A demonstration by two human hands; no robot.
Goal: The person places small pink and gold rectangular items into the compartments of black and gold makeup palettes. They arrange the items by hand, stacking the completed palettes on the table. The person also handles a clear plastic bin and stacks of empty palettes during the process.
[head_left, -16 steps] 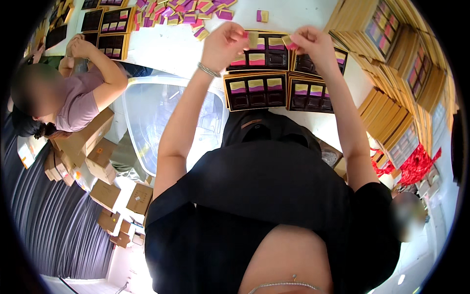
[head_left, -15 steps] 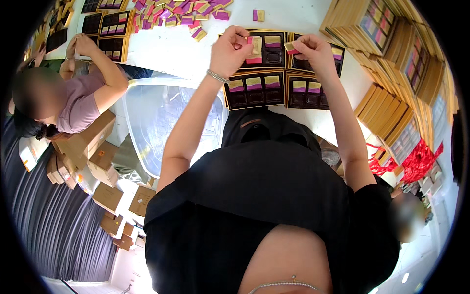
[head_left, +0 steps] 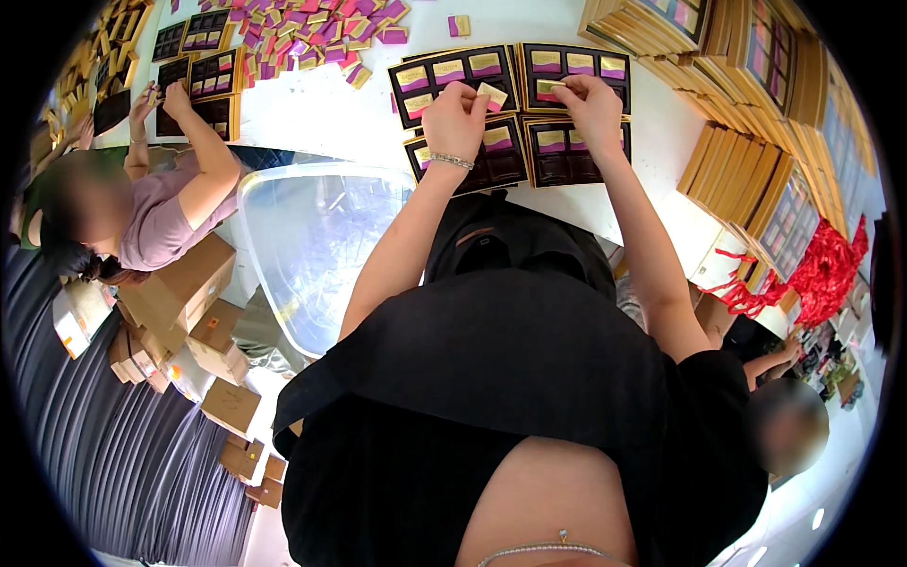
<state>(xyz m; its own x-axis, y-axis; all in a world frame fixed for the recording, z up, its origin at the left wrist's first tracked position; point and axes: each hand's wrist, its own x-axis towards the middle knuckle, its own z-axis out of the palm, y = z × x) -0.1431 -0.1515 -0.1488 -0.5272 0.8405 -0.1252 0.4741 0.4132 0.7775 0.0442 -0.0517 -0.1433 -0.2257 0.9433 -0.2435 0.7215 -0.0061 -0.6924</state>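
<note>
Upper ctr, L hand (head_left: 454, 121) pinches tilted packet (head_left: 494, 95), R hand (head_left: 590, 111) pinches 2nd packet (head_left: 545, 92) at tray (head_left: 576, 48). Prob. slot-filling; next needs aligning.

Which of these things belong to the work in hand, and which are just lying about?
In use, it seems:
- left hand, pinching a pink-and-gold piece
- right hand, fingertips at another small piece
- dark compartment trays

Apparently just lying about:
- cardboard boxes
- clear plastic bin
- red tangled heap

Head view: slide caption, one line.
Left hand pinches a gold-and-pink piece while right hand touches another piece, over dark compartmented trays; loose pieces lie heaped on the white table.
</note>
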